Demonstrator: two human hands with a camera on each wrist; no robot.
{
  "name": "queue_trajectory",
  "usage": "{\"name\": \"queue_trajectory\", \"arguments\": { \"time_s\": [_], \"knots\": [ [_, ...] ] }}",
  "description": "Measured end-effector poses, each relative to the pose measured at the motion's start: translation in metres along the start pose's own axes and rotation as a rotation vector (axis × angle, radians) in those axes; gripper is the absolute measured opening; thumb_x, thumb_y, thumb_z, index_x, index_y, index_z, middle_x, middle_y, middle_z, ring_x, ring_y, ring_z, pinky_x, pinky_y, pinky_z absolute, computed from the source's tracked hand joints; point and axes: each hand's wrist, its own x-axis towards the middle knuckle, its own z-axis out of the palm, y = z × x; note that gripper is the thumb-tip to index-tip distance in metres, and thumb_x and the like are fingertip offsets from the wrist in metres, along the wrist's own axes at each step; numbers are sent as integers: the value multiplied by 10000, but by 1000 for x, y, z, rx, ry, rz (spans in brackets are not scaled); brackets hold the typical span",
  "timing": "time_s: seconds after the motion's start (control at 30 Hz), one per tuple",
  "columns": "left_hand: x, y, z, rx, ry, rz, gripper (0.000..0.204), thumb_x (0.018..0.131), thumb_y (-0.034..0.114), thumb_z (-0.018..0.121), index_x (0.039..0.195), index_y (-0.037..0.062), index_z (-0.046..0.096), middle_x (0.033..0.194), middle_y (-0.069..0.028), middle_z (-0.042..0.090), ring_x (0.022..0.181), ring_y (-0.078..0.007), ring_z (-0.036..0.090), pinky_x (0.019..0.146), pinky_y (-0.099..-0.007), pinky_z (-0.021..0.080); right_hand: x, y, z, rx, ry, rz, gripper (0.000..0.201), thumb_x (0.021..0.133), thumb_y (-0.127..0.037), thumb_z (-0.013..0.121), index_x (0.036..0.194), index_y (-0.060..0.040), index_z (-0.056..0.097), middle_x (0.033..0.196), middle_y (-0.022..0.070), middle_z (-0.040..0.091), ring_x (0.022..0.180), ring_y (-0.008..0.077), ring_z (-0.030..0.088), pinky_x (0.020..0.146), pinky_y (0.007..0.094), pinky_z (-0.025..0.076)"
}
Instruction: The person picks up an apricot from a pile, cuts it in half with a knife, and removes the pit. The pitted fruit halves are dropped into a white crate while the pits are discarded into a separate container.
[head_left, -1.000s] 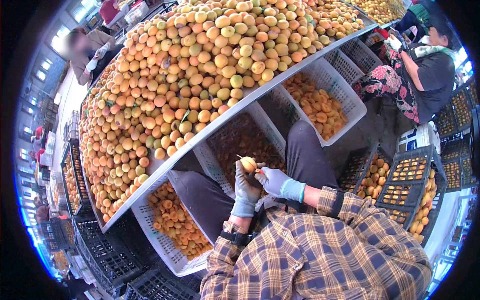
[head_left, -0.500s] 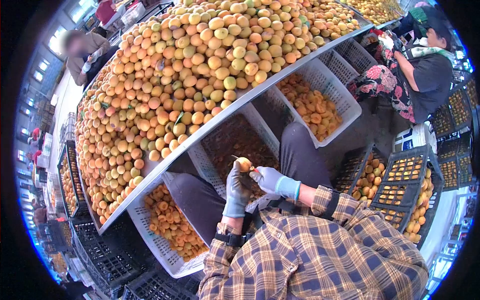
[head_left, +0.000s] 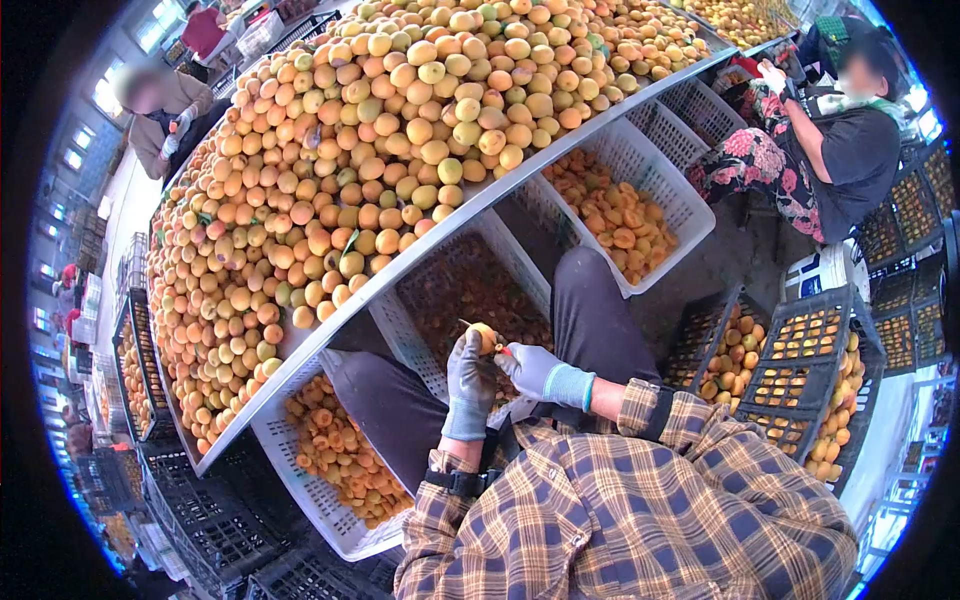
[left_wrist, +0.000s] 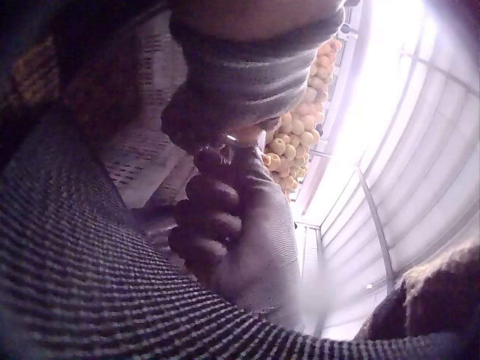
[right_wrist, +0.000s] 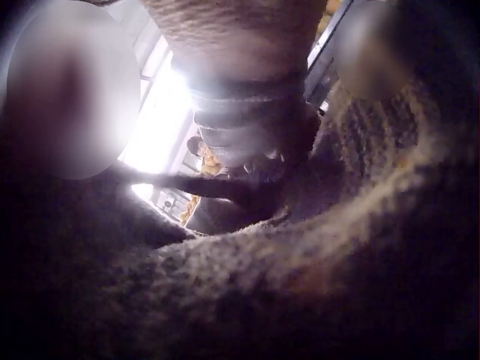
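Note:
In the head view, my gloved left hand (head_left: 468,392) holds a whole-looking apricot (head_left: 487,337) at its fingertips, over the crate between the knees. My gloved right hand (head_left: 545,376) grips a small knife (head_left: 503,350) by its red handle, right against the apricot. A thin pale tip sticks out on the fruit's far side. The palm of the left glove is dark with dirt. The left wrist view shows curled gloved fingers (left_wrist: 206,217) close to a shiny bit of metal. The right wrist view is dark, mostly sleeve and cuff.
A big heap of apricots (head_left: 330,170) covers the metal-edged table (head_left: 400,285). White crates with halved apricots (head_left: 335,455) stand left and right of the knees; the middle crate (head_left: 397,330) holds dark scraps. Black crates (head_left: 800,370) of apricots stand at right. Two seated people work nearby.
The head view has shifted slightly, so the hands sit a little lower and further left. Both hands stay together at the apricot, the knife still against it.

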Motion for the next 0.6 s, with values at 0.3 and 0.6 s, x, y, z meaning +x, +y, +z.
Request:
{"name": "queue_trajectory", "arguments": {
  "time_s": [0.3, 0.6],
  "knots": [
    [1, -10, -2, -214, 71, -155, 607, 863, 603, 433, 980, 18, 546, 885, -131, 604, 862, -273, 571, 837, -398, 465, 8, 14, 16, -213, 22, 0, 375, 916, -377, 440, 989, -17, 516, 826, 248, 620, 792, 436, 589, 684, 510, 445],
    [4, 3, -14, -462, -26, -205, 639, 860, 607, 426, 1003, -2, 557, 960, -147, 602, 937, -291, 565, 871, -422, 450, -35, -31, -49, -247, -18, -176, 437, 844, -433, 566, 1064, -59, 514, 813, 233, 617, 798, 415, 595, 687, 490, 457]
  ]
}}
